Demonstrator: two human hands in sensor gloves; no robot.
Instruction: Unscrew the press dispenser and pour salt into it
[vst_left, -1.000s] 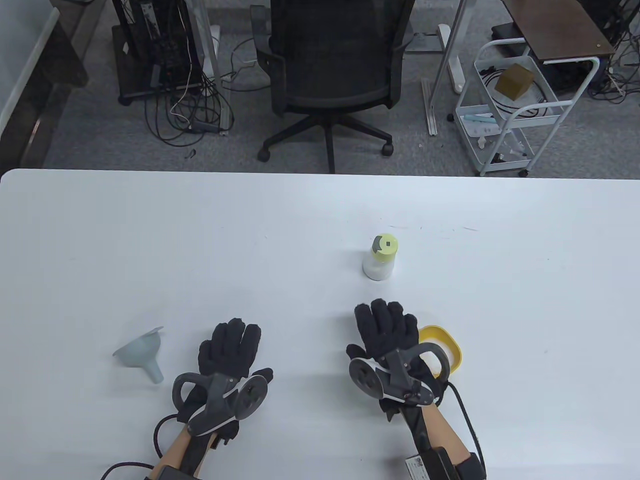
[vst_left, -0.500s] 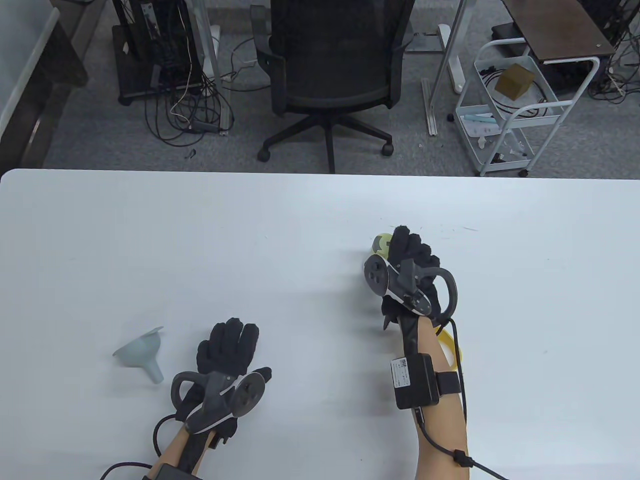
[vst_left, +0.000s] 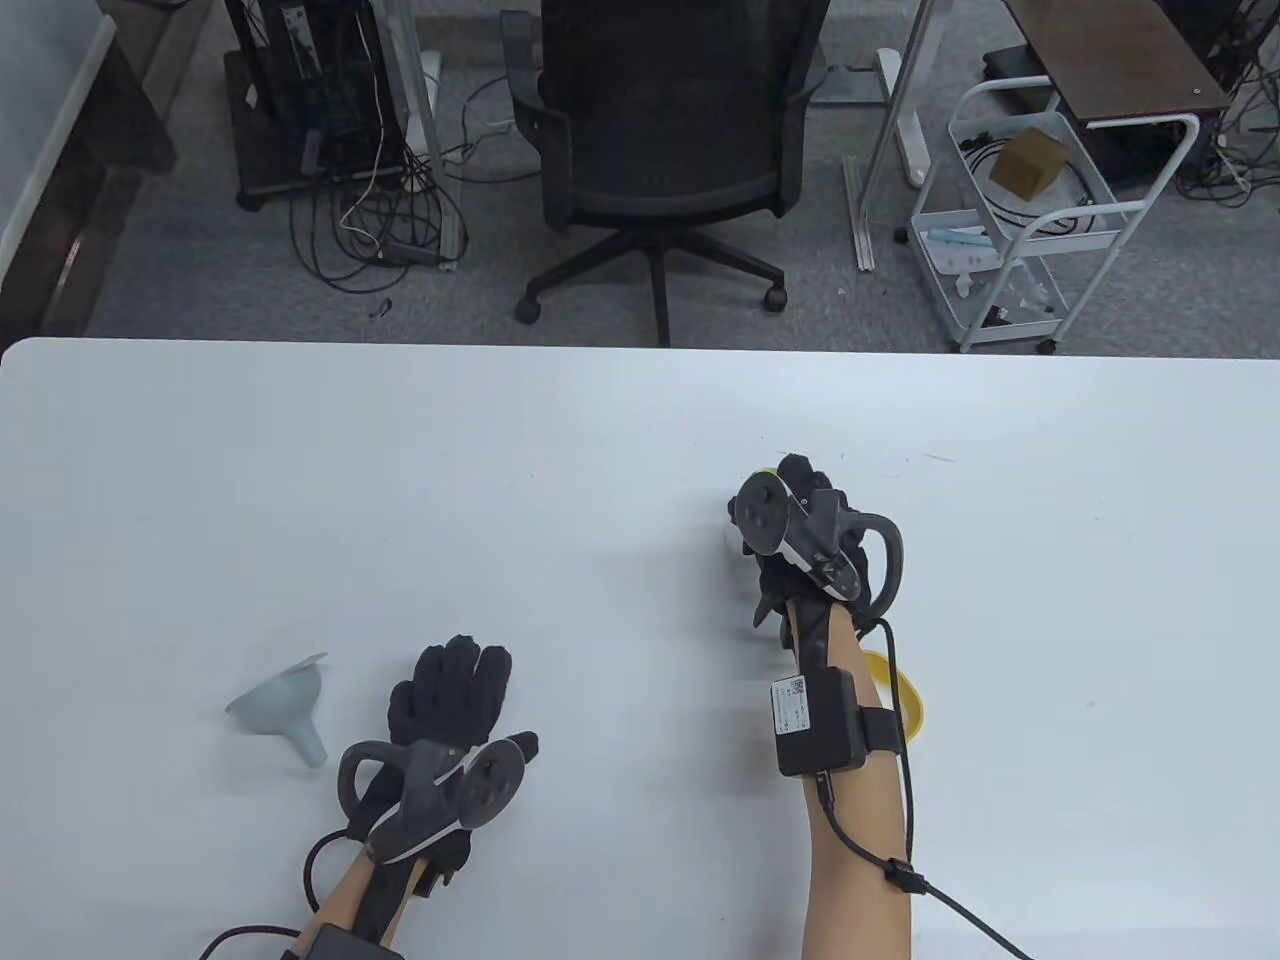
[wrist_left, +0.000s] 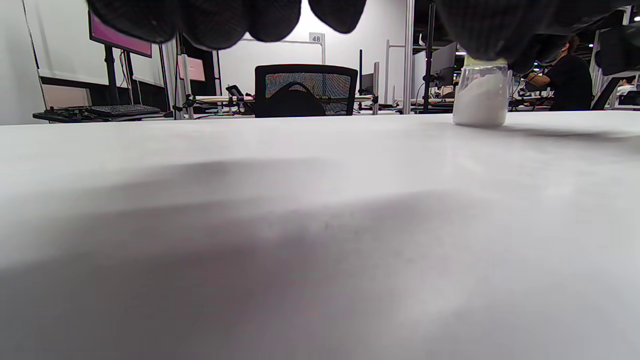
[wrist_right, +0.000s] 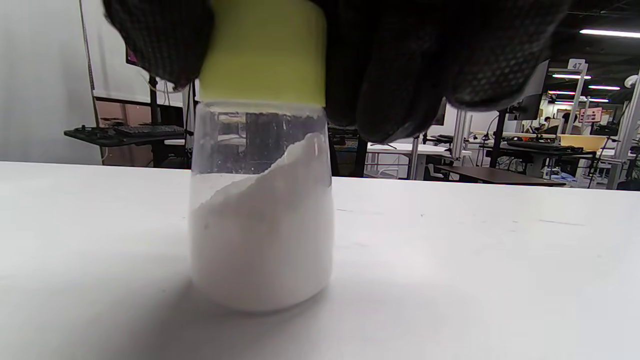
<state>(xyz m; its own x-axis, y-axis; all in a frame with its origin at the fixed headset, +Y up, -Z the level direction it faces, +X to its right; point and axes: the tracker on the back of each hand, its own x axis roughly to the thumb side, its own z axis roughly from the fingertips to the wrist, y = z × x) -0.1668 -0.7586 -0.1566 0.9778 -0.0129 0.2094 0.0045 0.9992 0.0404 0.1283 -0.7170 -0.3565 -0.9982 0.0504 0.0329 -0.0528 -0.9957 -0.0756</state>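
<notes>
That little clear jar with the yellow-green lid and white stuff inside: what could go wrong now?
The right hand grips only the yellow-green lid of the clear jar of white powder. The left hand lies flat on the white table, away from it, so the jar may spin along or tip when twisted. Once it is open, powder could spill.

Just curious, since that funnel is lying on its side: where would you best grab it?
Probably by the narrow spout of the funnel, which points toward the resting left hand. Coming from above, fingers could pinch the thin spout; the wide cone looks harder to hold.
</notes>
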